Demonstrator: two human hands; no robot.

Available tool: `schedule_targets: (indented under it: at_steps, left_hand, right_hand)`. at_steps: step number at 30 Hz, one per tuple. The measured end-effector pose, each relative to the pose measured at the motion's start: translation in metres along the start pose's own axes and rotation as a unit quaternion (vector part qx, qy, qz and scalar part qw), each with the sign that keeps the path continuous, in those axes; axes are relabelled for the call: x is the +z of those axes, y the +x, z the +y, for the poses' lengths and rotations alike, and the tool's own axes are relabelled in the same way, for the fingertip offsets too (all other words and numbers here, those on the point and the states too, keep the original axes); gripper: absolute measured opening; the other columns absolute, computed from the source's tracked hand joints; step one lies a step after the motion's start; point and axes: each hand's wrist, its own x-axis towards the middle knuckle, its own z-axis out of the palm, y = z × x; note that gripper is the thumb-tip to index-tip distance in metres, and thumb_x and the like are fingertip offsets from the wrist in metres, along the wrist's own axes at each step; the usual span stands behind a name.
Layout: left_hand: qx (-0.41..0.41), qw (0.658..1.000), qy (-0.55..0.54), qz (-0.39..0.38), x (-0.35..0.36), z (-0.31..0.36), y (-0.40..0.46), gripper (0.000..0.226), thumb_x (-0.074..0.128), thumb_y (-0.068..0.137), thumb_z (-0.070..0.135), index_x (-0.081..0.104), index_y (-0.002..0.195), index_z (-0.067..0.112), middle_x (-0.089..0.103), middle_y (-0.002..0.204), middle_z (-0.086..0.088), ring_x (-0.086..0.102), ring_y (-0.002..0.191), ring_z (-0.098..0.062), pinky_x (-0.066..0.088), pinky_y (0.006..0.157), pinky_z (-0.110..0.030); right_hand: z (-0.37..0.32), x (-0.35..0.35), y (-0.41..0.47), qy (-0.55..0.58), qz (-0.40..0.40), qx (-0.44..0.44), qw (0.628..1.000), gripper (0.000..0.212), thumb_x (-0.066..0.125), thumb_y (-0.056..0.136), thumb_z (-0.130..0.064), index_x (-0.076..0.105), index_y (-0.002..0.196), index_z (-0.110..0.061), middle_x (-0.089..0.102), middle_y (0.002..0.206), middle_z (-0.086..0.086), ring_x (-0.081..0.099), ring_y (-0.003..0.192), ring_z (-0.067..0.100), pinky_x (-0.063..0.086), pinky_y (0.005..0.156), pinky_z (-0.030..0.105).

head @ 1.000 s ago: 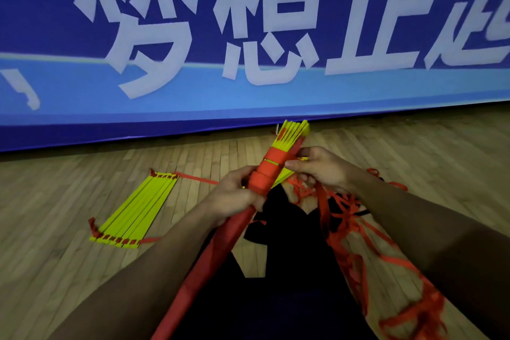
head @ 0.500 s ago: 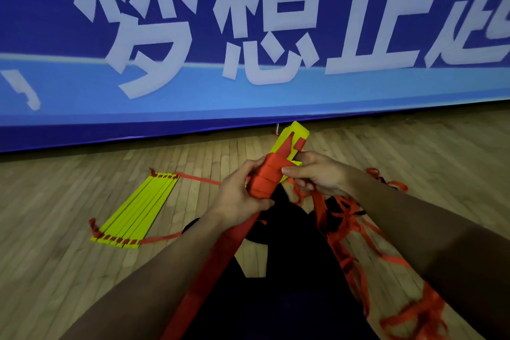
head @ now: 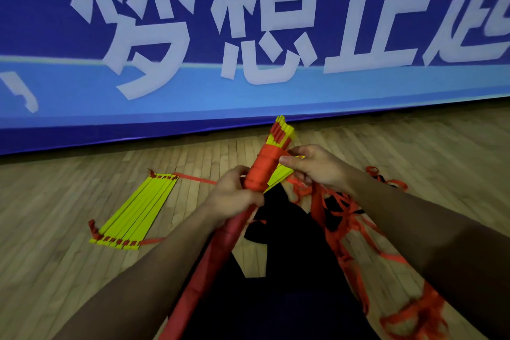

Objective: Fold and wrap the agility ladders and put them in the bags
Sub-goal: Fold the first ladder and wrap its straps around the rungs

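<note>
Looking at the biggest stuff first: we've got a huge blue banner [head: 248, 36] with white lettering across the back and a wood floor [head: 55, 270] under everything. Off to our left on the floor lies a second ladder [head: 135, 212], yellow slats stacked flat with red strap ends sticking out, untouched for now. To our right there's a loose pile of red straps [head: 356, 229] running down past our right arm.

The one we're working on is the bundle [head: 265, 168], held up off the floor between both hands and tilted away from us, yellow slat ends poking out the top. Our left hand [head: 234, 196] is curled around its lower part, gripping it. Our right hand [head: 314, 165] pinches the strap right beside the top of the red winding.

So we'd say we're mid-wrap. Next move probably calls for another turn pulled snug, then tucking the end so it doesn't unravel.

Hard to tell: no bag is clearly in view. There's something dark [head: 276, 298] under the bundle, maybe our legs, maybe a bag, we can't say. The lower end of the bundle is cut off by the frame edge.
</note>
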Motion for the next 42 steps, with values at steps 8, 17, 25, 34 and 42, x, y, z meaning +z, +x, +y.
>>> schedule_targets:
  at_steps: [8, 17, 25, 34, 42]
  left_hand:
    - [0.072, 0.974, 0.215, 0.015, 0.009, -0.009, -0.006, 0.103, 0.091, 0.059, 0.042, 0.034, 0.142, 0.022, 0.057, 0.119, 0.004, 0.061, 0.101, -0.011, 0.053, 0.086, -0.031]
    - [0.000, 0.995, -0.067, -0.068, -0.003, -0.002, -0.004, 0.057, 0.078, 0.066, -0.005, 0.056, 0.116, 0.012, 0.071, 0.101, -0.020, 0.069, 0.079, -0.034, 0.058, 0.067, -0.050]
    - [0.109, 0.969, 0.215, 0.049, -0.001, 0.008, -0.005, 0.071, 0.090, 0.061, 0.038, 0.053, 0.120, 0.026, 0.068, 0.094, 0.007, 0.067, 0.080, -0.012, 0.056, 0.072, -0.029]
    - [-0.001, 0.987, -0.126, -0.102, 0.001, 0.011, -0.014, 0.053, 0.071, 0.063, 0.007, 0.055, 0.114, 0.010, 0.064, 0.083, -0.017, 0.065, 0.062, -0.029, 0.055, 0.055, -0.036]
    - [0.116, 0.964, 0.237, 0.016, -0.002, 0.002, -0.006, 0.093, 0.086, 0.058, 0.033, 0.038, 0.137, 0.026, 0.063, 0.103, 0.002, 0.063, 0.084, -0.013, 0.050, 0.067, -0.024]
  right_hand:
    - [-0.009, 0.013, -0.007, 0.057, 0.018, 0.005, 0.998, 0.020, 0.067, 0.092, -0.020, 0.059, 0.076, -0.011, 0.039, 0.043, -0.004, 0.031, 0.036, 0.006, 0.025, 0.041, 0.022]
    - [-0.010, 0.001, -0.005, 0.044, 0.000, -0.024, 0.999, 0.013, 0.059, 0.098, -0.023, 0.057, 0.088, -0.015, 0.041, 0.047, -0.003, 0.035, 0.037, 0.007, 0.029, 0.039, 0.022]
    - [-0.012, 0.018, 0.000, 0.055, 0.103, -0.033, 0.993, 0.019, 0.067, 0.092, -0.026, 0.059, 0.080, -0.015, 0.042, 0.045, -0.004, 0.035, 0.035, 0.006, 0.028, 0.037, 0.020]
    - [-0.018, 0.007, -0.006, 0.158, -0.039, -0.023, 0.986, 0.016, 0.066, 0.081, -0.028, 0.055, 0.077, -0.018, 0.041, 0.044, -0.002, 0.030, 0.034, 0.007, 0.025, 0.045, 0.023]
    - [-0.028, 0.014, -0.007, -0.014, 0.041, -0.038, 0.998, 0.019, 0.069, 0.091, -0.024, 0.060, 0.076, -0.017, 0.045, 0.041, -0.005, 0.037, 0.033, 0.006, 0.028, 0.036, 0.019]
